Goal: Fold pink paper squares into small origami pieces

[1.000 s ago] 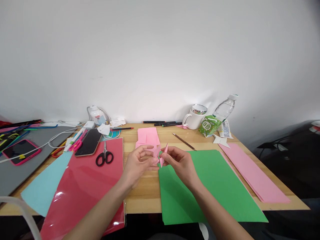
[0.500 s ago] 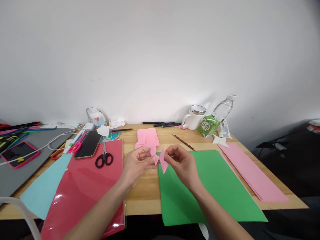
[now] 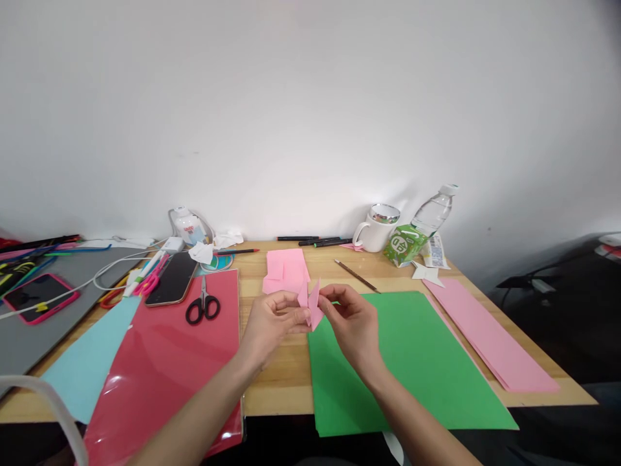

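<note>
My left hand (image 3: 276, 322) pinches a small pink folded paper piece (image 3: 303, 294) between thumb and fingers. A second pink folded part (image 3: 314, 307), pointed at top and bottom, is pinched in my right hand (image 3: 352, 320). The two pink parts stand close against each other above the wooden table; whether they are joined at the base I cannot tell. Just behind my hands lie pink paper sheets (image 3: 286, 265). Below my right hand is a stack of green paper (image 3: 412, 369).
On the left lie black-handled scissors (image 3: 204, 307), a red paper pack (image 3: 169, 369), a dark phone (image 3: 171, 279) and light blue paper (image 3: 92, 362). To the right are a pencil (image 3: 356, 275), a white mug (image 3: 376, 230), a green box (image 3: 405, 244), a bottle (image 3: 434, 210) and pink strips (image 3: 490, 333).
The gap between the two pink folded parts has closed as my right hand moved slightly left. Both hands have kept their pinch.
</note>
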Demonstrator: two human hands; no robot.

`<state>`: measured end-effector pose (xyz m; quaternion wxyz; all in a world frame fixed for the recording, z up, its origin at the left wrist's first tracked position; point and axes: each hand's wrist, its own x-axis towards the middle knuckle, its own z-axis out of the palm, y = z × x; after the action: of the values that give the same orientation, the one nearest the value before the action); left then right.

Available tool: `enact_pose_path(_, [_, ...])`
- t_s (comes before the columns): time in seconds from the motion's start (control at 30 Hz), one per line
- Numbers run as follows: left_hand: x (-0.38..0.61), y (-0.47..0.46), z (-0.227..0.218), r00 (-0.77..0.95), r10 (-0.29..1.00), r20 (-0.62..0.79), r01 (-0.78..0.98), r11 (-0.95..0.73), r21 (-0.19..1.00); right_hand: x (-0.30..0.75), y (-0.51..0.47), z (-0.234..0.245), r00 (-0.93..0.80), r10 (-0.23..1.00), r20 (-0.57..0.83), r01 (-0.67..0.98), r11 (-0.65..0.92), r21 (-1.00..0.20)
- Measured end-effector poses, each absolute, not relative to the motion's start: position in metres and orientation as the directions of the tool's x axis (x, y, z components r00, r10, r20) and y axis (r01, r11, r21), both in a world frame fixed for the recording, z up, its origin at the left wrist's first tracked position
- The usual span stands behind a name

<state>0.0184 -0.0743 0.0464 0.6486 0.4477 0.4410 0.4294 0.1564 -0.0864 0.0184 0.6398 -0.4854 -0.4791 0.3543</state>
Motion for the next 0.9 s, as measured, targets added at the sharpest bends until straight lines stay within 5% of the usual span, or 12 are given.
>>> enact_pose_path(0.23, [0.012,-0.071,0.048,0.116,0.983,-0.14,-0.119,0.154,0.981,0.153,-0.094,0.01,0.155,0.927,0.34,-0.067,0.354,-0.933])
enact_pose_path(0.7, [0.008,-0.066,0.046,0.178,0.978,-0.108,0.019,0.106,0.994,0.154,-0.091,0.0,0.152,0.96,0.236,-0.032,0.244,-0.969])
enact_pose_path(0.9, [0.011,-0.067,0.049,0.117,0.991,-0.063,0.078,0.054,0.995,0.141,-0.092,0.0,0.108,0.98,0.164,-0.185,0.182,-0.966])
